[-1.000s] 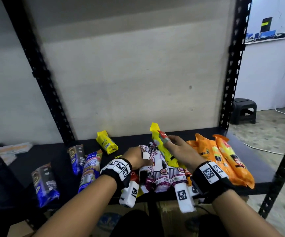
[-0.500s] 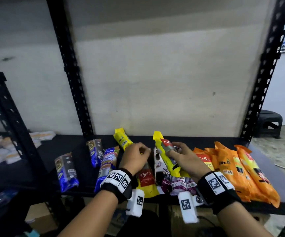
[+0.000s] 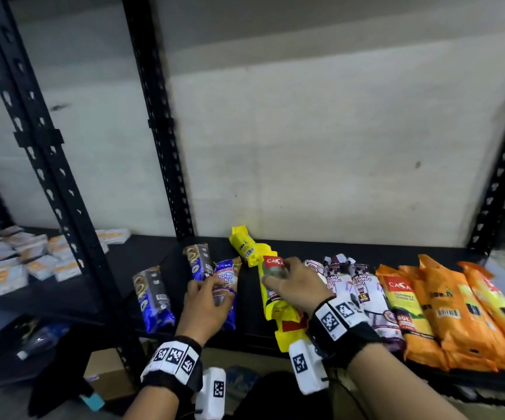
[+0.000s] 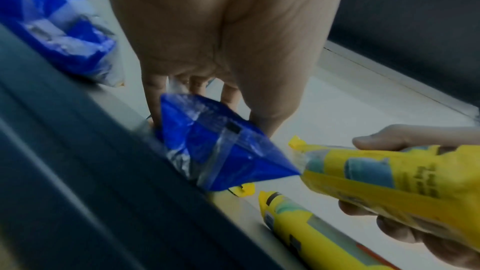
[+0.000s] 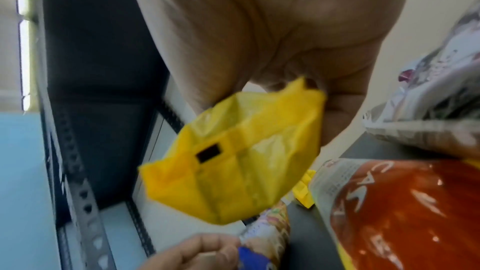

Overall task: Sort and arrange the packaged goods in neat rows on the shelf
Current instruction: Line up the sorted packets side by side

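My left hand [image 3: 211, 294] grips a blue biscuit packet [image 3: 228, 286] lying on the black shelf [image 3: 299, 248]; in the left wrist view my fingers [image 4: 155, 102] curl round the blue packet [image 4: 215, 147]. My right hand [image 3: 278, 275] holds a yellow packet [image 3: 270, 295] lifted a little over the shelf's middle; the yellow packet [image 5: 233, 151] hangs from that palm. A second yellow packet [image 3: 245, 245] lies near the back. Another yellow packet with a red label [image 3: 289, 327] lies under my right wrist.
Two dark blue packets [image 3: 154, 295] lie to the left. White-purple drawstring bag packets [image 3: 351, 286] and orange packets [image 3: 445, 313] form rows on the right. Black uprights [image 3: 160, 131] frame the shelf. Small white-orange boxes [image 3: 18, 262] fill the neighbouring shelf. A cardboard box [image 3: 108, 374] sits below.
My left hand has left the red-labelled packet and moved left to grip the blue packet. My right hand has carried the yellow packet leftward. The view has swung left.
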Motion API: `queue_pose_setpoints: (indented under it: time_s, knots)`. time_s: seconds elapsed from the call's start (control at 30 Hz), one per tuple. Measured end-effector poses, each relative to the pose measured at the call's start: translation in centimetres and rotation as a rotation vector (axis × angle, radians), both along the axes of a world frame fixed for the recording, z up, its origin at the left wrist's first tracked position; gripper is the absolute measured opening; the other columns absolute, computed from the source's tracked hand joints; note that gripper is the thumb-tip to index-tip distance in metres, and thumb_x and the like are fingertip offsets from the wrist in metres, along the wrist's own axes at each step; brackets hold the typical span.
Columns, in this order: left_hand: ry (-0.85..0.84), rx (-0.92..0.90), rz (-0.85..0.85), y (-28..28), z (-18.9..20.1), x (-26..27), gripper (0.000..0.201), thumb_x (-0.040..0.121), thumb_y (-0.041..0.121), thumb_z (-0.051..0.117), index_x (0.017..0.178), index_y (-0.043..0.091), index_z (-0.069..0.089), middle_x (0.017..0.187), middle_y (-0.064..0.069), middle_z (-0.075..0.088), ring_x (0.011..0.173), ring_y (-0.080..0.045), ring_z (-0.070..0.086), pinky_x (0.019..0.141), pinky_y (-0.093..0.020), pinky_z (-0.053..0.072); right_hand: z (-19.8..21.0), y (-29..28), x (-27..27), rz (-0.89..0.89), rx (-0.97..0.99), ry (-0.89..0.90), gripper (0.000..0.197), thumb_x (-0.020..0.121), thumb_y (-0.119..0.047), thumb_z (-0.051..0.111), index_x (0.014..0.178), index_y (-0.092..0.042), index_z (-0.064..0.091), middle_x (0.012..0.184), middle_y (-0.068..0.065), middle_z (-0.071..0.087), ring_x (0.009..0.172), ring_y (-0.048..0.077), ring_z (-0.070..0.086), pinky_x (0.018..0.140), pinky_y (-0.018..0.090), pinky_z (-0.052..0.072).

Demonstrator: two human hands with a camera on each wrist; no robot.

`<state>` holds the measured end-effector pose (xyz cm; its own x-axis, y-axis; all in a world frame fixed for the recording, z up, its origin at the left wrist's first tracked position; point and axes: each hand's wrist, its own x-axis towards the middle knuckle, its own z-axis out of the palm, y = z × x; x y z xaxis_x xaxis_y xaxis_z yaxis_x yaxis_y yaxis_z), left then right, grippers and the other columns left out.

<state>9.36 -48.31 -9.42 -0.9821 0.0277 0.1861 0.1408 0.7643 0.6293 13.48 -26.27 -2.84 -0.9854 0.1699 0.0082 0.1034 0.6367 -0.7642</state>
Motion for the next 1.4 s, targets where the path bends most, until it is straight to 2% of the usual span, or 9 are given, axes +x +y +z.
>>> queue_pose_setpoints:
  time_s: [0.1,0.23,0.43,0.6,0.73,0.83,0.93,1.13,1.4]
  knots:
    - [-0.02,0.051,-0.031,0.0,-1.0,-0.1,0.035,0.088,0.048,0.061,0.12,0.04,0.051,0.118,-0.002,0.04,0.111,-0.03,0.055,0.099,-0.046,0.048,-0.9,-2.0,-0.2,-0.001,0.164,-0.006,0.072,0.075,-0.054,0.068,0.133,-0.018,0.043,0.123,0.007,0.061,0.108,0.025,0.06,0.09,0.035,0.049]
    - [0.009,0.061,-0.017,0.2,-1.4,-0.2,0.036,0.088,0.048,0.061,0.121,0.038,0.051,0.12,-0.002,0.039,0.112,-0.03,0.054,0.098,-0.046,0.049,-2.0,-3.9,-0.5,-0.029,0.411,0.01,0.075,0.073,-0.058,0.064,0.133,-0.019,0.041,0.127,0.007,0.049,0.117,0.032,0.055,0.097,0.047,0.04]
    - [0.141,0.048,0.014,1.3,-0.4,0.9,0.022,0.09,0.04,0.064,0.109,0.031,0.066,0.119,0.001,0.035,0.116,-0.024,0.044,0.097,-0.033,0.043,-3.7,-5.6,-0.9,-0.03,0.525,0.0,0.071,0.075,-0.061,0.061,0.13,-0.019,0.044,0.131,0.007,0.038,0.123,0.032,0.048,0.098,0.049,0.037]
    - [0.376,-0.085,0.091,3.0,0.5,3.4,0.012,0.089,0.04,0.063,0.099,0.034,0.067,0.114,0.006,0.045,0.109,-0.019,0.043,0.091,-0.042,0.041,-4.0,-5.5,-1.0,-0.064,0.49,0.043,0.057,0.09,-0.061,0.045,0.125,-0.018,0.053,0.131,0.008,0.039,0.124,0.031,0.041,0.097,0.048,0.038]
    - [0.293,-0.117,-0.004,4.8,1.5,4.8,0.025,0.096,0.044,0.05,0.116,0.032,0.058,0.113,0.005,0.056,0.109,-0.021,0.053,0.085,-0.04,0.047,-3.2,-3.5,-1.2,-0.089,0.478,0.097,0.046,0.094,-0.05,0.044,0.129,-0.021,0.054,0.133,0.009,0.042,0.126,0.032,0.04,0.101,0.047,0.038]
    - [0.229,-0.053,-0.074,6.3,2.2,5.1,0.034,0.101,0.04,0.044,0.132,0.027,0.044,0.125,-0.004,0.056,0.112,-0.024,0.057,0.083,-0.038,0.05,-2.7,-1.4,-1.1,-0.054,0.466,0.061,0.054,0.091,-0.053,0.049,0.137,-0.025,0.047,0.139,0.009,0.043,0.133,0.032,0.037,0.105,0.047,0.036]
    - [0.172,-0.183,-0.068,7.1,3.0,5.3,0.046,0.101,0.043,0.043,0.142,0.024,0.034,0.127,-0.01,0.056,0.114,-0.029,0.059,0.083,-0.039,0.05,-2.8,0.2,-1.1,0.007,0.503,-0.01,0.057,0.09,-0.053,0.047,0.14,-0.025,0.044,0.142,0.008,0.046,0.136,0.031,0.035,0.107,0.049,0.034]
    - [0.03,-0.388,-0.066,8.5,3.7,5.0,0.047,0.101,0.042,0.043,0.139,0.016,0.033,0.122,-0.013,0.064,0.112,-0.033,0.062,0.077,-0.038,0.046,-3.2,0.1,-0.9,0.001,0.665,-0.067,0.051,0.091,-0.049,0.039,0.135,-0.023,0.044,0.133,0.008,0.059,0.134,0.032,0.037,0.102,0.049,0.034]
    - [-0.083,-0.265,-0.06,8.7,3.5,4.1,0.051,0.097,0.04,0.05,0.14,0.018,0.031,0.132,-0.019,0.053,0.117,-0.037,0.058,0.087,-0.042,0.048,-3.6,0.2,-1.9,0.002,0.684,-0.112,0.067,0.089,-0.062,0.041,0.142,-0.022,0.036,0.137,0.01,0.056,0.135,0.034,0.035,0.106,0.05,0.031]
